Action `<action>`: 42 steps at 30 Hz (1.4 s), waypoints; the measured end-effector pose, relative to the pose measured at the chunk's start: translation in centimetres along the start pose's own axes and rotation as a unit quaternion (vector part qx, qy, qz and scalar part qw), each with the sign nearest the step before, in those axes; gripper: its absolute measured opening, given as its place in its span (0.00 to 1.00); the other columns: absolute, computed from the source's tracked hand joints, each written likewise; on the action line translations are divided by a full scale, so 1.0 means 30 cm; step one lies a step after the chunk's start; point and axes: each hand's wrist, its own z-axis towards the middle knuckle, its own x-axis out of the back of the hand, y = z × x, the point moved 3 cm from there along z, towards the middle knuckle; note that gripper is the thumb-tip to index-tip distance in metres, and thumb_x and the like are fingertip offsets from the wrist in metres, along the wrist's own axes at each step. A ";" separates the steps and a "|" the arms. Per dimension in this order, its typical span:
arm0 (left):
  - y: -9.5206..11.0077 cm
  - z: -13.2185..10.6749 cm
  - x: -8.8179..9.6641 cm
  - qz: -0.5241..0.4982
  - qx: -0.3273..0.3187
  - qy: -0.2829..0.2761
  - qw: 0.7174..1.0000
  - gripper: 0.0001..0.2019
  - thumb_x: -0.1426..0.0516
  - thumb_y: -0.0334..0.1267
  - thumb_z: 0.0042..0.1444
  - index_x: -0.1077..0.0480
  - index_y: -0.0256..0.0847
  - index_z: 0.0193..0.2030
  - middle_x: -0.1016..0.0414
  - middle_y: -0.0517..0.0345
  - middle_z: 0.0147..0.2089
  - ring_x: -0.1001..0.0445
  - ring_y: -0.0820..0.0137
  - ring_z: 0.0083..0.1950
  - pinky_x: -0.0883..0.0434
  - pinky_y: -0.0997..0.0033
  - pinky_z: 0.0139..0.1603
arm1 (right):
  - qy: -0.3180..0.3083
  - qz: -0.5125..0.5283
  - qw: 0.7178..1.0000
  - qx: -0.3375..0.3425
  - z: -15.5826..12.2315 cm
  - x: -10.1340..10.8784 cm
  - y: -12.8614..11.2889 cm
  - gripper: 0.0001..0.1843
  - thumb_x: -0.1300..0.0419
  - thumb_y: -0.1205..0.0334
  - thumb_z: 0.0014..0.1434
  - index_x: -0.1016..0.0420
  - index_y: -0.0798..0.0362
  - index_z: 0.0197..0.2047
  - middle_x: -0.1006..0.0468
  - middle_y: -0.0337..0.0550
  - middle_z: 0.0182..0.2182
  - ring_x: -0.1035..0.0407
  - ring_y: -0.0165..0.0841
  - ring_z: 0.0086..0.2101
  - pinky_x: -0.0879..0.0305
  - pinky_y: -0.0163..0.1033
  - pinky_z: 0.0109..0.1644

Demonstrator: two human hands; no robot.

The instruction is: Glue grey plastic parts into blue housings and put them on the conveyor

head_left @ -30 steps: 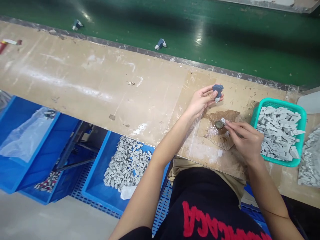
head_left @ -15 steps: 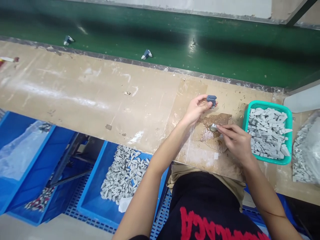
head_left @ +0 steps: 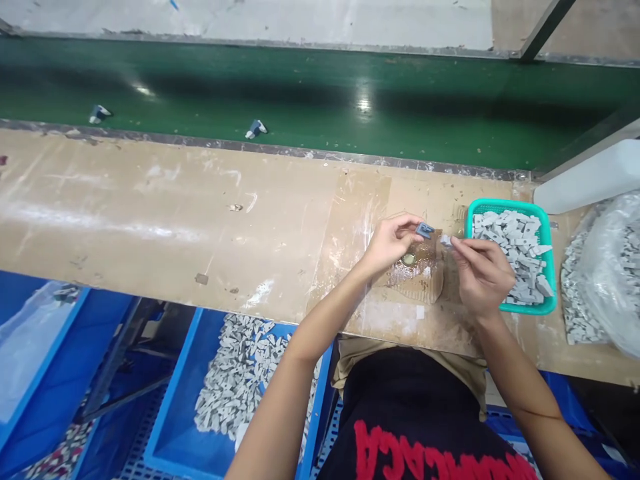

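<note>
Fingertips of the left hand [head_left: 393,243] pinch a small blue-grey part [head_left: 425,230] just above the worn bench [head_left: 200,200], its long axis roughly level and aimed rightward at the pale grey sliver [head_left: 445,240] nipped in the right hand [head_left: 483,270], near a teal basket [head_left: 505,203].

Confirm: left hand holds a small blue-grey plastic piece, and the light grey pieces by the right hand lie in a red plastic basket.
The head view shows a teal plastic basket, not red. The left hand holds the small blue-grey plastic piece, and the light grey pieces by the right hand lie in it.
</note>
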 end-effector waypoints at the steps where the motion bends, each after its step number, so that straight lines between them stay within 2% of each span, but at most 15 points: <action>1: 0.000 -0.008 -0.011 0.008 0.000 -0.008 1.000 0.09 0.38 0.25 0.47 0.22 0.39 0.35 0.21 0.56 0.39 0.21 0.70 0.41 0.24 0.67 0.46 | -0.007 -0.005 1.000 -0.009 0.000 -0.001 0.002 0.16 0.37 0.66 0.63 0.17 0.37 0.50 0.20 0.43 0.37 0.23 0.36 0.37 0.22 0.44 0.40; 9: -0.004 -0.032 -0.048 0.015 0.017 -0.034 0.999 0.07 0.35 0.30 0.46 0.21 0.40 0.34 0.21 0.56 0.39 0.20 0.70 0.39 0.22 0.68 0.46 | -0.029 -0.015 0.999 -0.040 0.004 -0.001 -0.002 0.14 0.39 0.64 0.65 0.17 0.39 0.49 0.20 0.44 0.37 0.23 0.35 0.37 0.23 0.44 0.41; 15: -0.022 -0.032 -0.044 0.023 0.019 -0.032 0.999 0.08 0.34 0.30 0.46 0.21 0.39 0.35 0.19 0.56 0.39 0.19 0.70 0.37 0.22 0.71 0.41 | -0.047 0.009 0.998 -0.033 0.000 -0.007 0.005 0.17 0.39 0.67 0.63 0.17 0.37 0.51 0.21 0.42 0.37 0.24 0.34 0.36 0.24 0.41 0.38; 19: -0.037 -0.044 -0.052 0.023 0.023 -0.008 0.999 0.09 0.34 0.30 0.46 0.20 0.39 0.36 0.18 0.55 0.38 0.18 0.69 0.36 0.21 0.70 0.39 | -0.073 0.010 0.996 -0.041 -0.010 -0.016 0.020 0.20 0.41 0.70 0.63 0.17 0.38 0.51 0.21 0.43 0.38 0.24 0.35 0.37 0.24 0.43 0.39; 25: -0.044 -0.073 -0.079 0.010 0.042 0.049 0.998 0.10 0.33 0.29 0.45 0.19 0.39 0.37 0.16 0.53 0.38 0.18 0.68 0.37 0.20 0.69 0.41 | -0.074 0.005 0.997 -0.023 -0.004 -0.020 0.023 0.25 0.46 0.75 0.62 0.17 0.39 0.50 0.22 0.44 0.37 0.25 0.34 0.37 0.26 0.41 0.38; 30: -0.048 -0.081 -0.079 0.004 0.052 0.084 0.995 0.13 0.32 0.32 0.44 0.18 0.38 0.40 0.16 0.53 0.36 0.18 0.68 0.36 0.20 0.71 0.40 | -0.087 0.007 0.996 -0.026 0.008 -0.030 0.015 0.24 0.47 0.76 0.62 0.16 0.42 0.49 0.23 0.44 0.35 0.26 0.33 0.36 0.26 0.40 0.37; 35: -0.043 -0.084 -0.076 0.031 0.050 0.093 0.994 0.14 0.32 0.32 0.45 0.17 0.37 0.41 0.15 0.51 0.38 0.18 0.67 0.35 0.20 0.69 0.39 | -0.098 0.031 0.994 -0.035 0.004 -0.039 0.013 0.25 0.46 0.77 0.61 0.17 0.44 0.50 0.24 0.43 0.34 0.27 0.31 0.34 0.29 0.38 0.34; 42: -0.030 -0.086 -0.070 0.103 -0.003 0.083 0.991 0.14 0.38 0.28 0.48 0.18 0.38 0.42 0.16 0.50 0.43 0.17 0.67 0.38 0.19 0.69 0.40 | -0.081 0.016 0.996 -0.029 -0.028 -0.041 0.011 0.26 0.49 0.77 0.62 0.17 0.44 0.51 0.24 0.44 0.35 0.25 0.32 0.36 0.27 0.38 0.35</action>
